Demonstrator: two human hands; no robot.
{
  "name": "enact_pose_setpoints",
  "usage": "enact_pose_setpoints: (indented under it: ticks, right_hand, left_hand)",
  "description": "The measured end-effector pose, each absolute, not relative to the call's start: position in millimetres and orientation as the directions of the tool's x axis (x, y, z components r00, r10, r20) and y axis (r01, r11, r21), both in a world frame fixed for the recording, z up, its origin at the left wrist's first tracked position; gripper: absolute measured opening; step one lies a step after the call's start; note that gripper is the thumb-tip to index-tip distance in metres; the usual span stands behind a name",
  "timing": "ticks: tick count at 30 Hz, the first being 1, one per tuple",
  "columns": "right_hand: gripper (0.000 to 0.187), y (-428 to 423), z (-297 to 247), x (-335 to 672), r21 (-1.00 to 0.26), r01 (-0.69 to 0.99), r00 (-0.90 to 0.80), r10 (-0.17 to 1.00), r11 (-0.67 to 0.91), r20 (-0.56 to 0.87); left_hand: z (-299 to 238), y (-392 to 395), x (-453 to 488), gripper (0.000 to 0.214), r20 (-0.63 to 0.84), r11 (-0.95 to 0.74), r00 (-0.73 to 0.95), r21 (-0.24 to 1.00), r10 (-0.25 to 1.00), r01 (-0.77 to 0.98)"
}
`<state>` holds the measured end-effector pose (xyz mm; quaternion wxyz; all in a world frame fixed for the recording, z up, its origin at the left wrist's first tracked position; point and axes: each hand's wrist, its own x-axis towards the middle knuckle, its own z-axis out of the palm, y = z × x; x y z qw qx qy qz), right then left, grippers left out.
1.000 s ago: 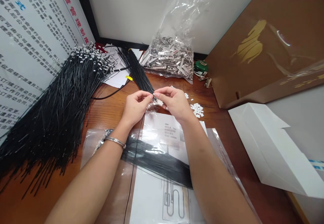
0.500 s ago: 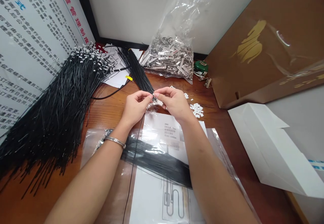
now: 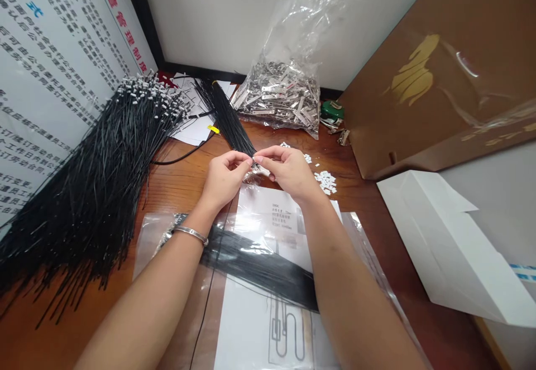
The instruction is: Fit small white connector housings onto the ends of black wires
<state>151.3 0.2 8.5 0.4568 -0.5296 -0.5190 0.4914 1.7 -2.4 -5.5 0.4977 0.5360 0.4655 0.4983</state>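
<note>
The wire [image 3: 202, 317] is thin, black and matt, a single strand bending slightly as it runs up over the flat bag [image 3: 144, 250] and under my left hand [image 3: 226, 176]. My left thumb and forefinger are pinched narrow on its upper end; my right hand [image 3: 291, 174] is pinched just as narrow, right against them (whatever sits between the tips is too small to make out).

Counting round: three black bundles, one big with white tips [image 3: 104, 163] at my left, one slimmer [image 3: 230, 119] beyond my hands, one inside the flat bag [image 3: 259, 269]. One bag of metal strips [image 3: 285, 94], one green tape measure [image 3: 333, 109], two boxes, brown [image 3: 397, 130] and white [image 3: 444, 236], and one bangle [image 3: 190, 233] on my left wrist. The white bits [image 3: 325, 182] lie too jumbled to number.
</note>
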Motion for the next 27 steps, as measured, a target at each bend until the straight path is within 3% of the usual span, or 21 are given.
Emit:
enact_pose_setpoints:
  ticks: [12, 27]
  right_hand:
    - [0.022, -0.9, 9.8, 152.8, -0.981, 0.187, -0.064, 0.996, -0.043, -0.056]
    - [0.02, -1.7, 11.3, 145.8, -0.99, 0.144, 0.028, 1.0, -0.001, 0.003]
  left_hand:
    - [-7.7, -2.8, -0.4, 0.012, 0.163, -0.175, 0.072, 0.961, 0.984, 0.215]
    - [-7.6, -1.5, 1.2, 0.016, 0.106, -0.107, 0.02, 0.99, 0.994, 0.096]
